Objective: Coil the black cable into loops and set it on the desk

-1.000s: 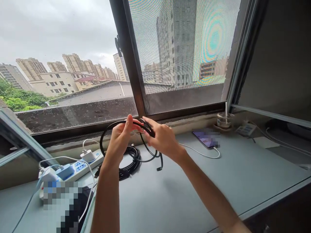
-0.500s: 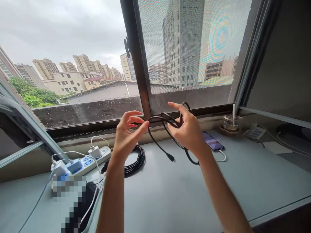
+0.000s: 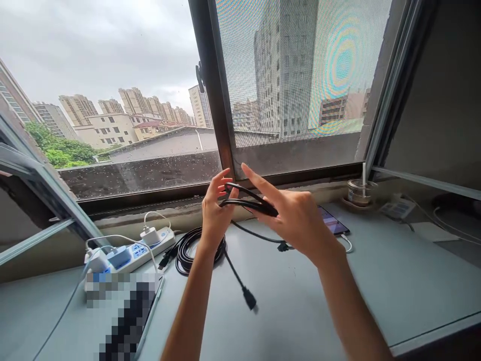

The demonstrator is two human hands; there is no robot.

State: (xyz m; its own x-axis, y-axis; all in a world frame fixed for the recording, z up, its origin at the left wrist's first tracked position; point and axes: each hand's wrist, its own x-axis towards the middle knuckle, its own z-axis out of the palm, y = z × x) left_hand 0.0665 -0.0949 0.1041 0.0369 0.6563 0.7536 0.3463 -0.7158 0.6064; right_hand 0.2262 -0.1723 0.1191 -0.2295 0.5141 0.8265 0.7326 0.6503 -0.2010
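Observation:
Looped black cable [image 3: 250, 203] is held up above the desk between my two hands. My left hand [image 3: 218, 213] is closed around the left end of the loops, thumb in front and fingers partly behind. The strands on the other side are pinched by my right hand [image 3: 296, 220], whose index finger points up and left. One black plug [image 3: 248, 298] hangs over the desk below my left wrist. A second dark plug [image 3: 283, 245] shows under my right hand. Behind my left forearm lies a coil of black cable [image 3: 184, 255] with its own plug.
A white power strip [image 3: 158, 243] with chargers and white cords stands at left, beside a dark device partly blurred out. On the right are a phone [image 3: 332, 220] on a charging cable and a lidded cup with a straw [image 3: 358, 193]. The window [image 3: 225, 165] rises behind the desk [image 3: 285, 311].
My left hand has moved right and taken hold of the cable loops. My right hand has tilted left, drawing the loops tighter together. One plug now hangs lower, below the left wrist.

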